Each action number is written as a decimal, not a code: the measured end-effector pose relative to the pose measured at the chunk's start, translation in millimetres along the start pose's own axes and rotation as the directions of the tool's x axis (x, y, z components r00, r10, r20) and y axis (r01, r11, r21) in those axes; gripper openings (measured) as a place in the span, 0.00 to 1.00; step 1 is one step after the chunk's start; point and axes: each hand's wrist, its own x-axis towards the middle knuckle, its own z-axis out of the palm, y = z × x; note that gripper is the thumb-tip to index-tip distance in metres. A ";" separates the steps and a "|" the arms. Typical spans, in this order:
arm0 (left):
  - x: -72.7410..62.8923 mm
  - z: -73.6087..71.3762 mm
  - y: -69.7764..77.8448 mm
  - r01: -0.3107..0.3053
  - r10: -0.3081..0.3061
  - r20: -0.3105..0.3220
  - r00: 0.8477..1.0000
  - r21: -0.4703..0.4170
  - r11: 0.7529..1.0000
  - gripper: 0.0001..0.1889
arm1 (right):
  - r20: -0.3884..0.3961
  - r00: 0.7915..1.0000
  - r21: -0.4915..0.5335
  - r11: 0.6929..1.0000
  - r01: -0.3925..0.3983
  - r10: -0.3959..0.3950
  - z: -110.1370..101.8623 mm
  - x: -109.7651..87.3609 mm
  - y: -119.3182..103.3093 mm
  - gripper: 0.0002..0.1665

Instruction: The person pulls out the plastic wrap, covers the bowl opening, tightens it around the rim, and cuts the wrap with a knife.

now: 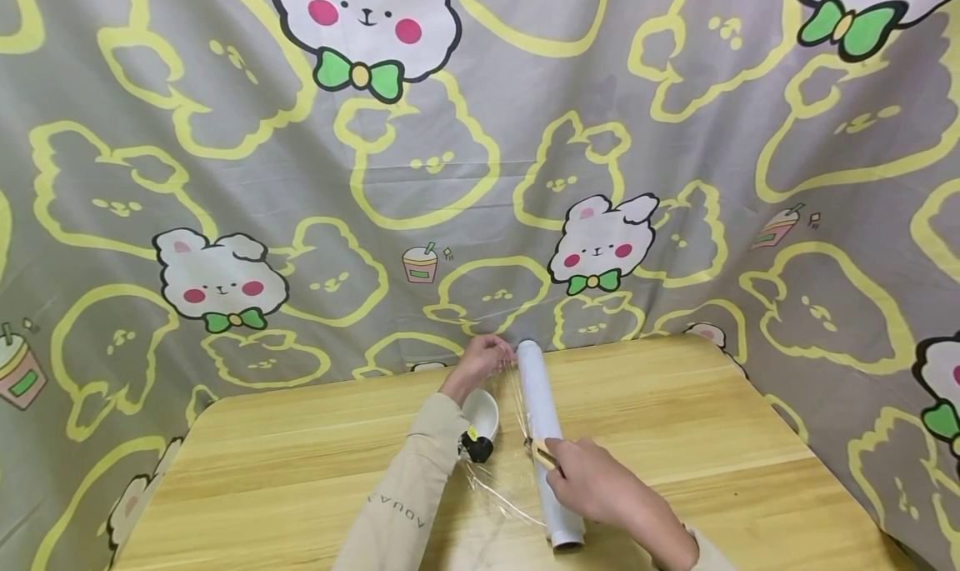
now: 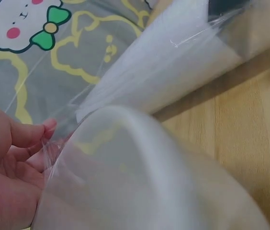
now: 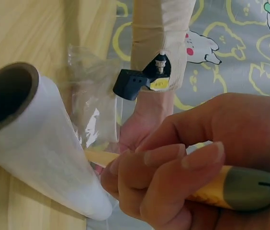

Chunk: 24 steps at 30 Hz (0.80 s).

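A long roll of cling film [image 1: 538,388] lies lengthwise on the table. My left hand [image 1: 482,359], near the roll's far end, pinches the film's edge between thumb and fingers; crumpled film [image 2: 53,148] gathers below the fingertips. Clear film [image 3: 94,110] stretches off the roll's left side. My right hand [image 1: 596,481], over the roll's near half, grips a yellow-handled cutter [image 3: 211,189] with a grey end. Its tip is right at the film beside the roll; the blade barely shows. A white bowl [image 1: 483,408] is beside my left wrist, partly hidden by it, and looms blurred in the left wrist view.
The wooden table [image 1: 300,446] meets a patterned cloth [image 1: 420,179] at its back edge, with more cloth on both sides. A black wrist camera [image 1: 477,447] sits on my left cuff. Loose film [image 1: 502,500] trails over the table left of the roll.
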 end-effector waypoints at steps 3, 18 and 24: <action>0.5 0.4 -0.3 0.005 -0.005 -0.003 1.000 -0.003 1.000 0.11 | -0.032 0.999 -0.009 1.000 -0.006 0.006 3.1 -3.1 -1.3 0.25; 1.2 0.7 -1.2 -0.010 0.010 0.022 1.000 0.001 1.000 0.12 | -0.007 0.999 -0.017 0.999 -0.046 0.046 12.0 -23.0 -3.0 0.28; 0.1 -1.0 -0.2 0.007 -0.007 0.028 1.000 -0.001 1.000 0.12 | 0.019 1.000 -0.010 1.000 -0.019 0.020 14.0 -31.2 -1.9 0.20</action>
